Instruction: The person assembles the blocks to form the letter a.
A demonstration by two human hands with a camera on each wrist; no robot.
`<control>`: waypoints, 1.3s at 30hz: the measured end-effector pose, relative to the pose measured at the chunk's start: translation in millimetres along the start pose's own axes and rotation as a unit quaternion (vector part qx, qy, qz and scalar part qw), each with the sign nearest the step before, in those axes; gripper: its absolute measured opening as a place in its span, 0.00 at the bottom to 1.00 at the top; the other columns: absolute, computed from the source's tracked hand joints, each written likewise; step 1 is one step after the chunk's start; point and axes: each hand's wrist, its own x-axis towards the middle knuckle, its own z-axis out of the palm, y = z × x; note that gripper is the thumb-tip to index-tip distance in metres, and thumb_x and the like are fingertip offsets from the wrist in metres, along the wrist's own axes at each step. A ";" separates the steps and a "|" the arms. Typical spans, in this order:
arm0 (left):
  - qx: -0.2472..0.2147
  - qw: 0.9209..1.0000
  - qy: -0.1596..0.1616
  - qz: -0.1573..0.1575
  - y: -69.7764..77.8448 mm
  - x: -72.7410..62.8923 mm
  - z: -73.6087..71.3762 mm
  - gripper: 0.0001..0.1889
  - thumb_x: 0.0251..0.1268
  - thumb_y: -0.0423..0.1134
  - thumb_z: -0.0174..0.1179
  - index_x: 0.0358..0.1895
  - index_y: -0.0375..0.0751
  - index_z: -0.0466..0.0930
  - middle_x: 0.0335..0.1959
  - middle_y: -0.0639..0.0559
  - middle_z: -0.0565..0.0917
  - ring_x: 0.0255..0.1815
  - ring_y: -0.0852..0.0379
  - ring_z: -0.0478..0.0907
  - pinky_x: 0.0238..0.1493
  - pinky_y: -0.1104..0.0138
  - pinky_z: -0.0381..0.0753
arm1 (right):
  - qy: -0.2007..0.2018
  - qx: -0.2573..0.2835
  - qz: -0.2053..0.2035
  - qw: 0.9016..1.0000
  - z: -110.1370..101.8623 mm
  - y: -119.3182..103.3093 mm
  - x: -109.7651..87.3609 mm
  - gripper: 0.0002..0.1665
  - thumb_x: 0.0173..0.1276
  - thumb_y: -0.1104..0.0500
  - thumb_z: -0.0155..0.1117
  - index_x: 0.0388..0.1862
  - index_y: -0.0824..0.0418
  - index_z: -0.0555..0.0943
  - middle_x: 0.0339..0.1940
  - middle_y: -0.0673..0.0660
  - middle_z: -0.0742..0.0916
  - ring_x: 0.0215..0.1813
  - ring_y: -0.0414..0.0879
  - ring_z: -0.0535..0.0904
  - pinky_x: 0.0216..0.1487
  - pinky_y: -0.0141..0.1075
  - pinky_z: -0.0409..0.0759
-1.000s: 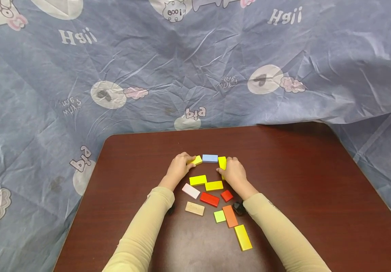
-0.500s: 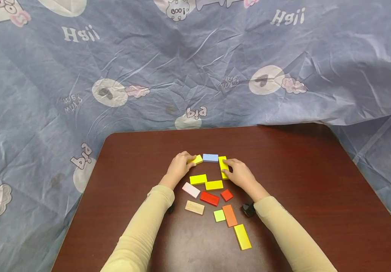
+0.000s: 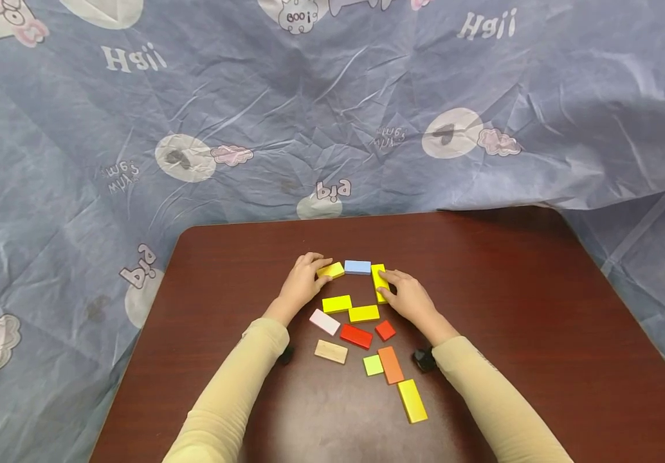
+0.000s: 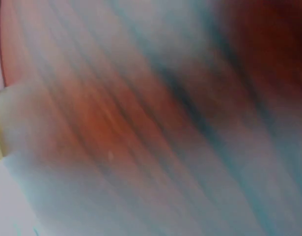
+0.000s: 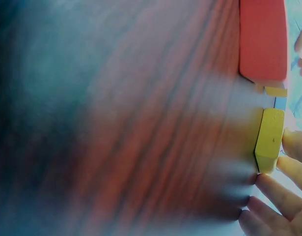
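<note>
In the head view my left hand [image 3: 302, 283] is at a yellow block [image 3: 331, 270], index finger behind it and thumb before it, spread loosely around its left end. A blue block [image 3: 357, 267] lies just right of that one. A second yellow block [image 3: 380, 284] stretches toward me from the blue block's right end. My right hand [image 3: 412, 298] rests at its right side, thumb and index finger touching it without wrapping round. The right wrist view shows these fingers [image 5: 281, 194] beside a yellow block [image 5: 269, 140]. The left wrist view is mostly blurred tabletop.
Nearer me lie two yellow blocks [image 3: 337, 304], a pink block [image 3: 325, 321], a red block [image 3: 356, 336], a small red block [image 3: 385, 330], a plain wooden block [image 3: 330, 351], a green block [image 3: 373, 365], an orange block [image 3: 391, 364] and another yellow block [image 3: 412, 400] on the brown table [image 3: 512, 308].
My right hand has drawn back to the right, uncovering more of its yellow block. My left fingers have spread and slid left, exposing more of theirs. The blocks show no clear shift.
</note>
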 end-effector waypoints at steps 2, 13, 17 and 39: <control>0.010 1.000 0.007 0.015 3.1 -4.2 -3.2 0.21 0.64 0.40 0.66 0.60 0.45 0.81 0.60 0.46 0.78 0.61 0.47 0.72 0.63 0.57 0.76 | 0.001 0.002 0.001 1.000 0.5 0.4 -0.2 0.31 0.69 0.54 0.66 0.69 0.60 0.74 0.67 0.64 0.79 0.71 0.61 0.70 0.68 0.57 0.70; 0.038 0.991 -0.107 0.067 31.2 -22.6 -8.5 0.16 0.66 0.42 0.65 0.56 0.50 0.85 0.55 0.52 0.83 0.60 0.51 0.76 0.63 0.58 0.76 | 0.003 0.006 -0.003 1.000 0.9 1.9 -1.1 0.32 0.69 0.54 0.66 0.70 0.59 0.73 0.68 0.62 0.78 0.72 0.61 0.69 0.69 0.56 0.69; 0.047 0.988 -0.131 0.060 35.1 -25.1 -6.5 0.18 0.64 0.42 0.66 0.58 0.49 0.83 0.56 0.51 0.83 0.62 0.51 0.76 0.65 0.58 0.74 | -0.001 0.005 -0.001 1.000 0.8 2.2 -1.3 0.32 0.69 0.53 0.65 0.70 0.59 0.73 0.69 0.62 0.77 0.72 0.61 0.69 0.69 0.56 0.69; 0.028 0.989 -0.146 0.028 25.3 -38.8 -5.0 0.18 0.61 0.35 0.67 0.56 0.45 0.84 0.53 0.49 0.84 0.53 0.52 0.80 0.60 0.59 0.78 | 0.001 0.003 -0.001 1.000 1.1 3.6 -0.4 0.32 0.69 0.53 0.65 0.70 0.58 0.73 0.69 0.62 0.77 0.72 0.60 0.69 0.69 0.57 0.69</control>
